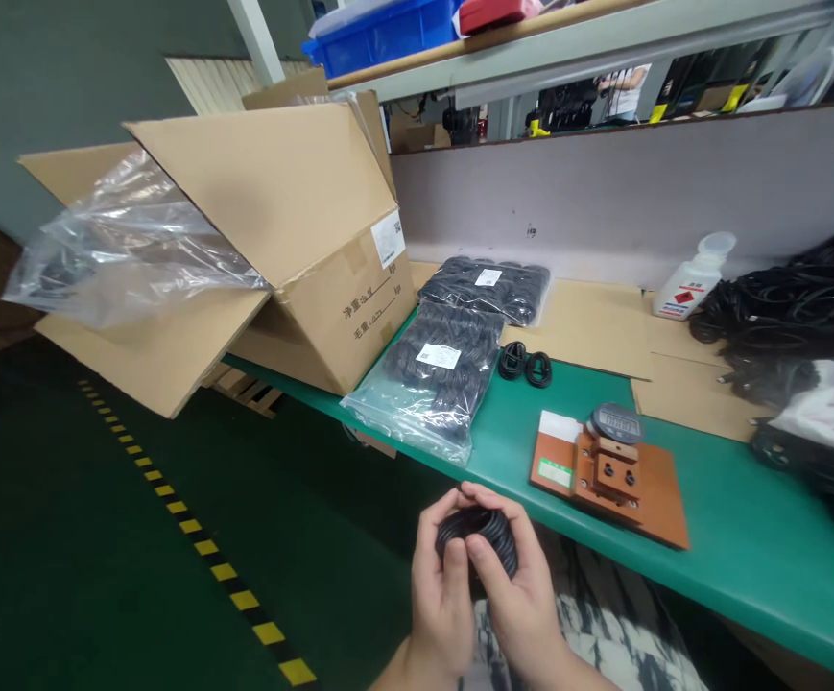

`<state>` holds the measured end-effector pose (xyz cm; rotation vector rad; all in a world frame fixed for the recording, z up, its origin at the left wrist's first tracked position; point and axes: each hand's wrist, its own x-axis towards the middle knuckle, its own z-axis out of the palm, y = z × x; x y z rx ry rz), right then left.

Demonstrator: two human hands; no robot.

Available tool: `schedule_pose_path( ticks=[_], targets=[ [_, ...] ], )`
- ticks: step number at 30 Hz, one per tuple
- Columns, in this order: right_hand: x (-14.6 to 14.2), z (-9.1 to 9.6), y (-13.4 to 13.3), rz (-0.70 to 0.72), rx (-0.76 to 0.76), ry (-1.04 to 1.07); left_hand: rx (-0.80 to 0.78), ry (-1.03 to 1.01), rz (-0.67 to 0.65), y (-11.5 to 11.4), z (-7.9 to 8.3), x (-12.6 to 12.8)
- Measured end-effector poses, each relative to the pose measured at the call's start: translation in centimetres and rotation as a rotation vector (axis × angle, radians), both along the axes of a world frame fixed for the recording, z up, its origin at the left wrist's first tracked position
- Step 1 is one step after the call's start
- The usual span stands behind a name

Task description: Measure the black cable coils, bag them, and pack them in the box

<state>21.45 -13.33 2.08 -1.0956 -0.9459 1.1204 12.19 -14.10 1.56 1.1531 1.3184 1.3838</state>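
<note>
A coil of black cable [499, 539] is cupped between my two hands, in front of the green table's near edge. My left hand [440, 576] wraps its left side, thumb pressed on the near face. On the other side my right hand [521, 576] closes round it the same way, and the fingertips meet at the far side. Two small black cable coils [524, 365] lie on the table beyond. Beside them rests a clear bag of black coils [445, 379] with a white label, and a second bag [488, 288] lies behind it.
An open cardboard box [337, 317] with plastic liner [129, 250] stands at the left. A digital gauge [614, 422] sits on an orange-brown base [661, 489] at the right. Further right are a white bottle [694, 278] and piled black cables [798, 297]. A shelf [575, 43] crosses above.
</note>
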Motion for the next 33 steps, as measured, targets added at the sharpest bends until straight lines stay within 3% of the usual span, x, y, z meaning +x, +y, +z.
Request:
schedule_pose_path(
  ticks=[7, 12, 15, 18, 24, 33],
  targets=[
    [0.7, -0.1, -0.5, 0.004, -0.016, 0.007, -0.008, 0.056, -0.118, -0.5, -0.1, -0.6],
    [1.0, -0.5, 0.1, -0.028, -0.215, 0.145, -0.037, 0.311, -0.383, -0.1, 0.7, -2.5],
    [0.5, -0.9, 0.4, 0.012, -0.348, 0.249, 0.032, 0.514, -0.469, -0.1, 0.9, -3.8],
    [-0.3, -1.6, 0.4, 0.035, -0.431, 0.282, 0.110, 0.583, -0.530, -0.3, 0.3, -4.6],
    [-1.0, -2.5, 0.4, 0.013, -0.530, 0.370, 0.082, 0.612, -0.432, -0.8, -0.9, -4.3],
    [-0.3, -2.8, 0.6, 0.065, -0.554, 0.458, 0.001, 0.562, -0.322, -0.6, -0.8, -3.0]
  ],
)
